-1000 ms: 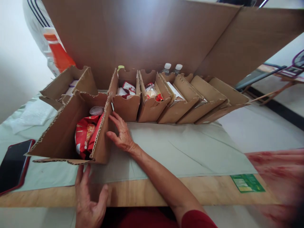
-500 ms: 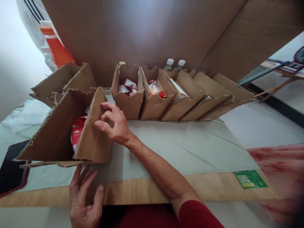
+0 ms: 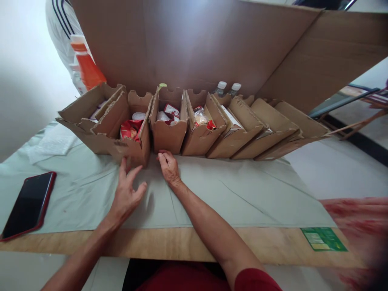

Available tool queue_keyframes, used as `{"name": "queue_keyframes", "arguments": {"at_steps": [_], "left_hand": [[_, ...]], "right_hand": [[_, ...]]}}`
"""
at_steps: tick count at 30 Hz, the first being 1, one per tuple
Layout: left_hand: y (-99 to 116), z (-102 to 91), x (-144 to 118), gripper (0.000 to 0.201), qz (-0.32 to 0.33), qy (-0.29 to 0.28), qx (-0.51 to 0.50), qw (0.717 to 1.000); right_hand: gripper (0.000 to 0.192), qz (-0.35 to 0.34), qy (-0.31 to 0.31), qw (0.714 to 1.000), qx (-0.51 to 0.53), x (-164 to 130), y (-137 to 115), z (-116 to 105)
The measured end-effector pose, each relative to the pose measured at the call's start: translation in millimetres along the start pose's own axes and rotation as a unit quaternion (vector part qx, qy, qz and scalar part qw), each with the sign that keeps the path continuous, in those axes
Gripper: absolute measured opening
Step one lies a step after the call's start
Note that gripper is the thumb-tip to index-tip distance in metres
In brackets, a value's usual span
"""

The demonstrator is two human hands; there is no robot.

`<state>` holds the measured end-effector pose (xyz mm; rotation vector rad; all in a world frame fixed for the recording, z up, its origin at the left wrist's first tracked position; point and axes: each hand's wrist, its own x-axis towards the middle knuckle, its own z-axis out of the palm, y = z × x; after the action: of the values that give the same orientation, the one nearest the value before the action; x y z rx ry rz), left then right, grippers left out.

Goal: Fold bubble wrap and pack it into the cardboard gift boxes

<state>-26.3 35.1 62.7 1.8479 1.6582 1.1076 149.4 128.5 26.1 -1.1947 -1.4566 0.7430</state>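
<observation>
A cardboard box holding a red snack packet stands in a row of several open cardboard boxes along a tall cardboard backing. My left hand is spread, fingertips touching the front bottom of that box. My right hand rests on the pale sheet, fingers curled at the foot of the neighbouring box, which holds white and red packets. Neither hand holds anything.
A red-cased phone lies at the left on the sheet. Two capped bottles stand behind the boxes. A person in a white striped top holds an orange bottle at the back left. A green card lies on the wooden table edge.
The box with the red packet has moved from near the table's front into the row beside the others. Both my hands have followed it forward, and my right hand has let go of its flap.
</observation>
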Motion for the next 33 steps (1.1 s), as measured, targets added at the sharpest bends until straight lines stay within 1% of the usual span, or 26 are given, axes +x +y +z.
{"name": "queue_keyframes", "arguments": {"at_steps": [2, 4, 5, 7, 9, 10, 11, 13, 14, 16, 17, 18, 19, 20, 21, 22, 24, 26, 28, 29, 31, 33], "left_hand": [[1, 10.8, 29, 0.056, -0.01, -0.008, -0.012, 1.0], [3, 23.9, 48, 0.061, -0.011, -0.002, -0.019, 1.0], [5, 29.9, 53, 0.062, -0.009, 0.003, -0.019, 1.0], [9, 37.0, 52, 0.059, -0.001, 0.011, -0.014, 1.0], [13, 32.6, 43, 0.052, 0.011, 0.02, -0.007, 1.0], [15, 24.7, 38, 0.048, 0.017, 0.028, -0.001, 0.999], [16, 12.7, 34, 0.046, 0.024, 0.041, 0.007, 0.999], [14, -22.2, 37, 0.048, 0.033, 0.088, 0.03, 0.995], [10, -43.4, 45, 0.053, 0.036, 0.118, 0.044, 0.991], [1, -87.3, 70, 0.069, 0.022, 0.183, 0.066, 0.981], [-5, -107.3, 85, 0.079, -0.001, 0.211, 0.069, 0.975], [-12, -124.4, 101, 0.088, -0.045, 0.23, 0.054, 0.971], [-18, -137.5, 115, 0.096, -0.082, 0.235, 0.031, 0.968], [-23, -146.2, 128, 0.097, -0.111, 0.228, 0.007, 0.967], [-27, -150.3, 137, 0.093, -0.129, 0.208, -0.019, 0.969], [-31, -150.3, 144, 0.084, -0.131, 0.181, -0.04, 0.974], [-33, -141.6, 147, 0.065, -0.113, 0.129, -0.071, 0.983], [-31, -129.4, 141, 0.055, -0.092, 0.1, -0.087, 0.987], [-28, -122.4, 133, 0.058, -0.083, 0.1, -0.081, 0.988], [-26, -122.4, 131, 0.062, -0.087, 0.11, -0.071, 0.988], [-24, -129.3, 134, 0.071, -0.102, 0.138, -0.044, 0.984], [-22, -141.8, 146, 0.076, -0.115, 0.157, -0.008, 0.981]], "right_hand": [[0.041, 0.005, 0.005, 1.0, 0.003, 1, 1, 0], [0.04, 0.005, 0.007, 1.0, 0.007, 2, 2, -1], [0.039, 0.005, 0.007, 1.0, 0.009, 2, 2, -1], [0.038, 0.006, 0.01, 1.0, 0.012, 2, 3, -1], [0.038, 0.006, 0.012, 1.0, 0.016, 3, 4, -2], [0.038, 0.006, 0.011, 1.0, 0.018, 3, 4, -2], [0.038, 0.006, 0.01, 1.0, 0.02, 4, 4, -2], [0.037, 0.006, 0.008, 1.0, 0.026, 4, 4, -3], [0.037, 0.007, 0.009, 1.0, 0.029, 4, 4, -3], [0.035, 0.007, 0.013, 0.999, 0.035, 4, 2, -2], [0.032, 0.007, 0.016, 0.999, 0.036, 3, 0, -2], [0.028, 0.007, 0.021, 0.999, 0.037, 3, -3, -1], [0.024, 0.006, 0.025, 0.999, 0.038, 4, -7, -1], [0.024, 0.003, 0.029, 0.999, 0.038, 4, -13, -1], [0.029, -0.005, 0.031, 0.999, 0.039, 5, -20, -1], [0.035, -0.019, 0.033, 0.998, 0.041, 6, -27, -1], [0.037, -0.057, 0.033, 0.997, 0.044, 7, -42, -3], [0.032, -0.078, 0.028, 0.996, 0.034, 6, -52, -6], [0.027, -0.071, 0.016, 0.997, 0.014, 3, -52, -10], [0.026, -0.062, 0.009, 0.998, 0.004, 0, -49, -12], [0.026, -0.048, -0.003, 0.999, -0.01, -6, -40, -14], [0.025, -0.04, -0.011, 0.999, -0.018, -11, -28, -14]]}}
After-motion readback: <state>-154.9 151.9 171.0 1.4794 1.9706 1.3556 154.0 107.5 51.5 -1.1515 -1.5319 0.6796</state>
